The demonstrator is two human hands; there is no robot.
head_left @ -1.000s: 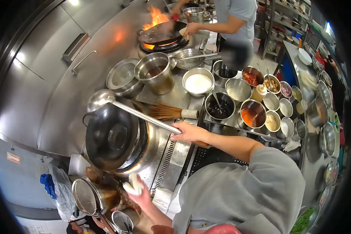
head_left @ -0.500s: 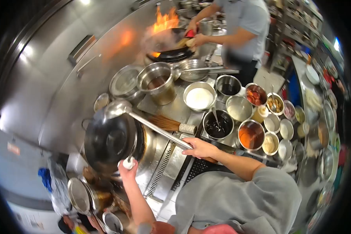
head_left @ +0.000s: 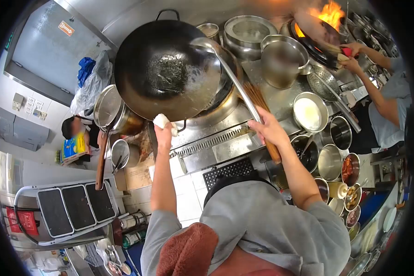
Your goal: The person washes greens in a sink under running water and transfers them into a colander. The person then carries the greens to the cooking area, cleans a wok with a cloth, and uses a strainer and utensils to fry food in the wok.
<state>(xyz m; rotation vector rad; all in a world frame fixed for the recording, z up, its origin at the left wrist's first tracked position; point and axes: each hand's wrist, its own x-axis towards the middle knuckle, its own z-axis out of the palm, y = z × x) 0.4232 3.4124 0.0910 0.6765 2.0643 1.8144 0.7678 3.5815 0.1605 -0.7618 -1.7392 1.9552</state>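
My left hand is closed around a folded white cloth at the near rim of a big black wok, beside its loop handle. The wok sits tilted on the burner ring, with a shiny wet patch and some whitish liquid inside. My right hand grips the long metal shaft of a ladle just above its wooden end. The ladle's bowl is over the wok's right side, partly blurred. A bamboo wok brush lies behind the ladle shaft.
A metal pot and a lidded pot stand at the back. Seasoning bowls, including a white-filled bowl, line the right. A co-worker's arm works by a flaming wok. A strainer rests on a pot at left.
My view has swung left. The wok now appears tilted, with liquid in it, and the ladle's bowl has come from beyond the rim to over the wok. Both hands keep their holds.
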